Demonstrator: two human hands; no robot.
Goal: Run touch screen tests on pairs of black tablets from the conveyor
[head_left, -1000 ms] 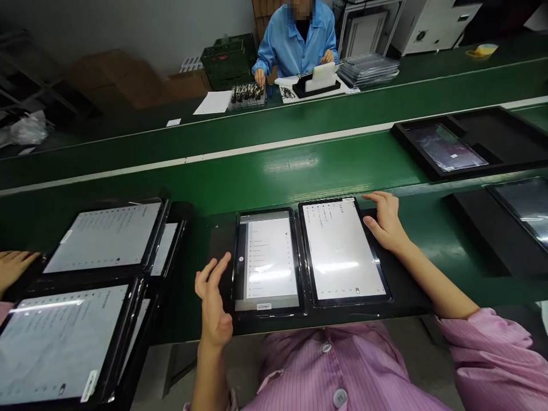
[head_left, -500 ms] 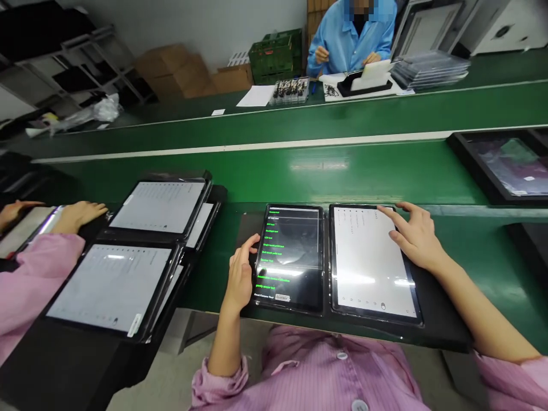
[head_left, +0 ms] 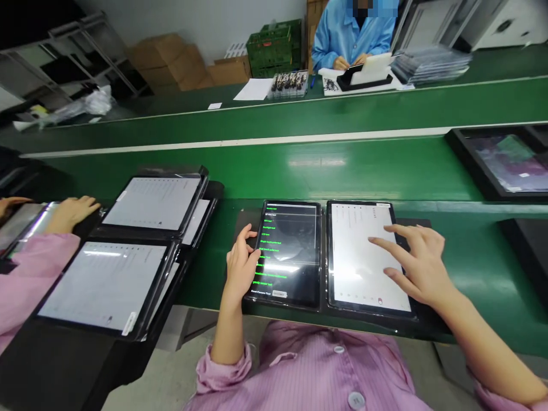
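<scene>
Two tablets lie side by side on a black mat [head_left: 245, 220] at the bench edge. The left tablet [head_left: 295, 251] has a dark screen with a list of green text lines. My left hand [head_left: 242, 262] rests at its left edge, thumb over the screen's rim and fingers apart. The right tablet [head_left: 353, 257] has a white screen with small dark text and a small white label at its top edge. Over its right half hovers my right hand [head_left: 422, 260], fingers spread, the index finger pointing at the screen; I cannot tell whether it touches.
Stacked tablets [head_left: 103, 285] stand to the left, beside a co-worker's hand [head_left: 75, 212]. Beyond the green belt [head_left: 248, 165], a person in blue [head_left: 355, 40] sits near clear trays [head_left: 432, 68]. A black tray [head_left: 475, 165] lies at the right.
My right hand has moved from the right tablet's top right corner down toward its middle, fingers spreading. My left thumb has come over the left tablet's edge. The person opposite has lowered a hand.
</scene>
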